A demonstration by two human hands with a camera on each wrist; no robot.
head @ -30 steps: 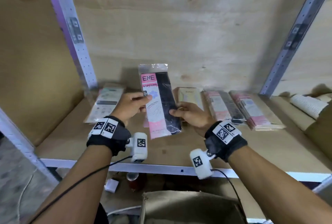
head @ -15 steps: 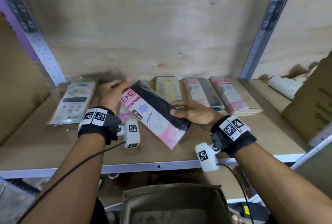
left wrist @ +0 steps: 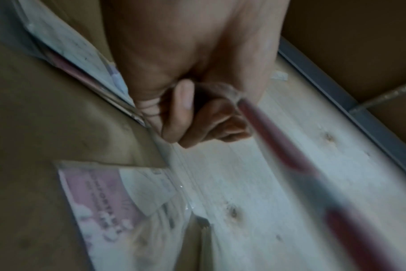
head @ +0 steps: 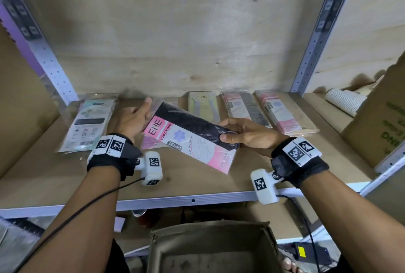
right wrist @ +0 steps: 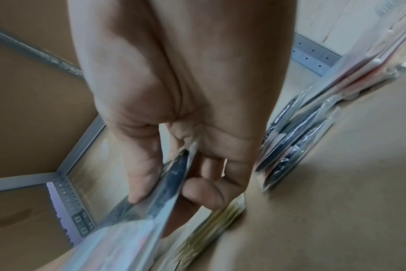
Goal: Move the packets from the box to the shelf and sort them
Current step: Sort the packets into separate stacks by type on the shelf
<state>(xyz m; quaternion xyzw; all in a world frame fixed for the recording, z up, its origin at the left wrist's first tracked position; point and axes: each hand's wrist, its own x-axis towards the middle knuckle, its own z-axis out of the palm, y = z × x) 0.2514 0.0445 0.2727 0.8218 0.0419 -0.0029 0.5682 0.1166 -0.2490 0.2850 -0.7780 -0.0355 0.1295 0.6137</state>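
On the shelf (head: 197, 185), across the middle of the frame, five lots of packets lie flat: a pale green packet (head: 88, 123) at left, a pink packet (head: 151, 142) partly under the held one, a yellowish ENE packet (head: 202, 106), then two pink-and-dark stacks (head: 243, 107) (head: 282, 112) toward the right (count within each stack not readable). One more, the ENE stocking packet (head: 190, 139), is off the board, tilted, between both hands. Right hand (head: 245, 135) pinches its dark end, thumb on top, fingers beneath. Left hand (head: 133, 119) is at its upper left corner, fingers curled against the edge in the blurred wrist view; whether it truly grips, cannot tell. Compared with half a second ago, the packet sits slightly lower and more centred; the shelf lots are unchanged. Box (head: 214, 248), bottom centre, open; the visible floor shows no packets.
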